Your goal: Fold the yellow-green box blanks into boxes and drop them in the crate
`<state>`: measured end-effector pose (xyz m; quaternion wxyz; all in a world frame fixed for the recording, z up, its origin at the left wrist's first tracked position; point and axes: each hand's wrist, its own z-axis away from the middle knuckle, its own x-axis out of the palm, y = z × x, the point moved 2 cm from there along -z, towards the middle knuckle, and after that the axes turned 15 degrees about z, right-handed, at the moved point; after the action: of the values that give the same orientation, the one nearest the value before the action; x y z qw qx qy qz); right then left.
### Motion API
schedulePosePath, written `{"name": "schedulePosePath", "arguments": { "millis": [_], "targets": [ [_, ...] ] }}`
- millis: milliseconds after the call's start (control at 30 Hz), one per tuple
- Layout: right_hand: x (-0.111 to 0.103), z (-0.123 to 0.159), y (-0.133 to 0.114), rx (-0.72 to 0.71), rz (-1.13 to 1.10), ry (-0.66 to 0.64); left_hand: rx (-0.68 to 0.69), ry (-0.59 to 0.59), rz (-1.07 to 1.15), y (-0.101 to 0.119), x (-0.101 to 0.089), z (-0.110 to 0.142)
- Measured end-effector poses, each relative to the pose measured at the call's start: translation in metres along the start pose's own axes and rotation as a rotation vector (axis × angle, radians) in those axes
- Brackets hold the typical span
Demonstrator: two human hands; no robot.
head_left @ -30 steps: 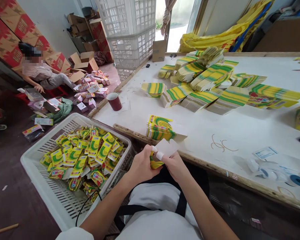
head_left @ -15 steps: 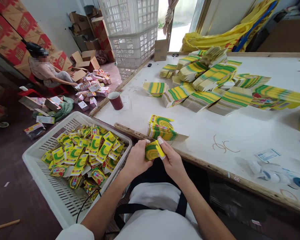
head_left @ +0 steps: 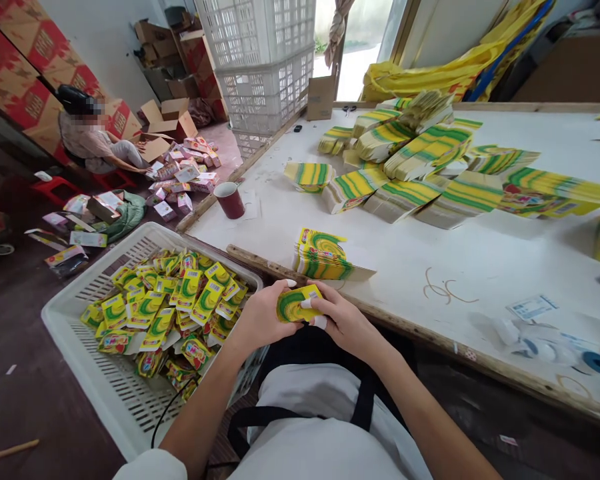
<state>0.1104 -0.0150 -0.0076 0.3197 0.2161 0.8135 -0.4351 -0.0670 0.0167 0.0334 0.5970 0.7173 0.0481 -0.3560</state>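
Note:
Between my two hands is a small yellow and green carton, held just off the table's near edge. My left hand is closed on its left end. My right hand grips the right end, thumb across the printed face; white coverings show on some fingertips. Just beyond, a stack of flat cartons in the same print stands on the table. To the left, a white plastic crate is filled with many yellow-green cartons.
Bundles of flat cartons cover the table's far side. A red mug stands near its left edge; tape rolls and rubber bands lie to the right. A seated person handles pink boxes on the floor.
The carton has shifted slightly left and been turned flatter. My right hand has moved from its upper right end, bringing the thumb over its face. My left hand keeps hold.

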Motion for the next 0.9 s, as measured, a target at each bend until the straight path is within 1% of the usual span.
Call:
{"name": "schedulePosePath", "arguments": {
  "millis": [100, 133, 200, 233, 267, 300, 367, 400, 433, 467, 500, 533, 600, 667, 733, 800, 833, 900],
  "targets": [
    [0.012, 0.001, -0.004, 0.174, -0.072, 0.099, 0.035, 0.028, -0.083, 0.004, 0.000, 0.000],
    [0.015, -0.001, -0.005, 0.223, -0.097, 0.112, 0.039, 0.025, -0.088, 0.005, -0.002, 0.000],
    [0.016, -0.007, -0.007, 0.260, -0.123, 0.107, 0.005, 0.038, -0.085, 0.002, -0.012, 0.000],
    [0.013, -0.011, -0.006, 0.260, -0.114, 0.116, -0.031, 0.077, -0.104, -0.001, -0.022, 0.001],
    [0.007, -0.017, -0.003, 0.264, -0.088, 0.149, -0.077, 0.144, -0.147, -0.007, -0.034, 0.003],
    [-0.001, -0.022, 0.003, 0.281, -0.044, 0.201, -0.125, 0.254, -0.225, -0.013, -0.049, 0.004],
    [-0.019, -0.032, 0.021, 0.358, 0.097, 0.339, -0.210, 0.540, -0.447, -0.028, -0.077, 0.010],
    [-0.026, -0.037, 0.031, 0.403, 0.193, 0.376, -0.255, 0.664, -0.482, -0.035, -0.087, 0.012],
    [-0.030, -0.041, 0.040, 0.434, 0.284, 0.364, -0.267, 0.722, -0.473, -0.042, -0.092, 0.014],
    [-0.032, -0.044, 0.049, 0.458, 0.353, 0.335, -0.252, 0.734, -0.428, -0.047, -0.093, 0.014],
    [-0.032, -0.047, 0.057, 0.469, 0.394, 0.304, -0.216, 0.698, -0.351, -0.050, -0.089, 0.013],
    [-0.031, -0.049, 0.063, 0.471, 0.416, 0.277, -0.168, 0.626, -0.257, -0.051, -0.081, 0.011],
    [-0.029, -0.051, 0.069, 0.461, 0.427, 0.260, -0.090, 0.453, -0.058, -0.049, -0.057, 0.005],
    [-0.030, -0.050, 0.067, 0.462, 0.427, 0.277, -0.084, 0.337, 0.122, -0.044, -0.031, -0.001],
    [-0.034, -0.048, 0.058, 0.495, 0.374, 0.305, -0.119, 0.257, 0.325, -0.039, -0.008, -0.006],
    [-0.035, -0.043, 0.042, 0.534, 0.226, 0.319, -0.136, 0.205, 0.599, -0.033, 0.009, -0.009],
    [-0.032, -0.041, 0.032, 0.540, 0.117, 0.305, -0.123, 0.201, 0.756, -0.030, 0.015, -0.011],
    [-0.019, -0.036, 0.008, 0.482, -0.142, 0.231, -0.076, 0.234, 1.052, -0.020, 0.024, -0.012]
  ]
}}
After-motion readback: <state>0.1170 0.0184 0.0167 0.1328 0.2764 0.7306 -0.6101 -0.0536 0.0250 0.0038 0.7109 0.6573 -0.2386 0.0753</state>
